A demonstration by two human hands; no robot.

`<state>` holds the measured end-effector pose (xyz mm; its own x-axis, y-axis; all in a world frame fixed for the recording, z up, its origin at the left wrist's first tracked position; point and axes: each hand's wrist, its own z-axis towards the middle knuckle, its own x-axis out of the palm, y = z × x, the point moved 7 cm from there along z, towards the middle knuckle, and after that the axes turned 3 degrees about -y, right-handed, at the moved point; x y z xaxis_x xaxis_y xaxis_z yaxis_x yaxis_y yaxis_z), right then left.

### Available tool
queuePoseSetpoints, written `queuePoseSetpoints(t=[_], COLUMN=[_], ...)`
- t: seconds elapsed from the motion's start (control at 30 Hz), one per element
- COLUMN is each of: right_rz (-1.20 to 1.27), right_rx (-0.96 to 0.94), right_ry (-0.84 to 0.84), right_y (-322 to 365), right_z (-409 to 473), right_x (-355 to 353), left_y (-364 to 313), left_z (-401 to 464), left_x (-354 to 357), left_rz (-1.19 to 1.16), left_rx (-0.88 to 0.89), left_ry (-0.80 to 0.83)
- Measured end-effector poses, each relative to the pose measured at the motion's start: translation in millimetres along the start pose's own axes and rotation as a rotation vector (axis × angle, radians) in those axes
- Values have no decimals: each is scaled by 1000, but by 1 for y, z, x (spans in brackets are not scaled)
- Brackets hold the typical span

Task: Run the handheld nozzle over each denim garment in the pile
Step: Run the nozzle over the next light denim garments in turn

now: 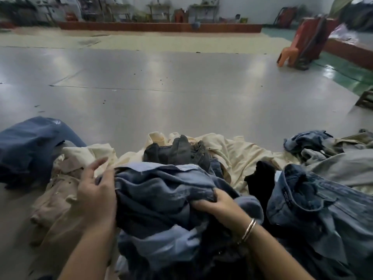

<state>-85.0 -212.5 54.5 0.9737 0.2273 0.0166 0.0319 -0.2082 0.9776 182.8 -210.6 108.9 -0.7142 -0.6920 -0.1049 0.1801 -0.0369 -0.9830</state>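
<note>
both hands gripped a crumpled blue denim garment atop the pile on the floor, left hand clutching its left edge, right hand bunching its middle, cream cloth behind

The crumpled shirt in the middle is a faded mid-blue denim with paler blue patches along its folds. The jeans to its right are a darker blue with lighter worn streaks. A cream cloth spreads behind them, and a beige garment lies at the left. The small garment on top of the pile is charcoal grey. A folded piece at far left is deep blue. The bangle on the wrist is silver. The floor is glossy grey, turning green at far right. The chair is orange.
</note>
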Motion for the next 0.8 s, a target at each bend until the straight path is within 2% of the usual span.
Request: queuePoseSetpoints(t=[0.03,0.1,0.13,0.2,0.23,0.3,0.37,0.4,0.5,0.53,0.6,0.67,0.7,0.73,0.8], right_rz=[58,111,143,135,24,-414,-824,-920,-1016,-1047,-1121,-1011,-877,-693,-164], right_rx=[-60,-157,-172,-169,-199,-227,-227,-202,-146,-174,-299,-387,-386,-362,-226], right_ry=[-46,-183,-222,-357,-433,-511,-569,-607,-654,-639,-570,-460,-447,-471,-485], right_y=[11,35,29,23,22,23,27,33,46,51,60,68,74,81,93], right_z=[-1,-3,-7,-7,-8,-12,-16,-19,-24,-27,-32,-35,-34,-32,-26], right_x=[-5,-23,-23,-23,-25,-24,-27,-33,-47,-40,-11,20,27,26,22], left_y=[9,32,40,44,41,36,42,42,30,25,25,29,30,28,17], left_z=[5,7,0,-25,-41,-74,-87,-84,-73,-82,-109,-132,-133,-129,-115], left_x=[-10,-10,-2,18,28,41,38,32,24,30,48,60,65,67,66], left_rz=[54,177,309,585,717,949,1142,1216,1273,1220,1061,935,874,806,643], left_rx=[-58,-216,-259,-201,-110,70,103,77,102,125,87,0,-19,-40,-67], left_ry=[-72,-11,93,291,379,558,736,774,792,850,1088,1259,1246,1162,901])
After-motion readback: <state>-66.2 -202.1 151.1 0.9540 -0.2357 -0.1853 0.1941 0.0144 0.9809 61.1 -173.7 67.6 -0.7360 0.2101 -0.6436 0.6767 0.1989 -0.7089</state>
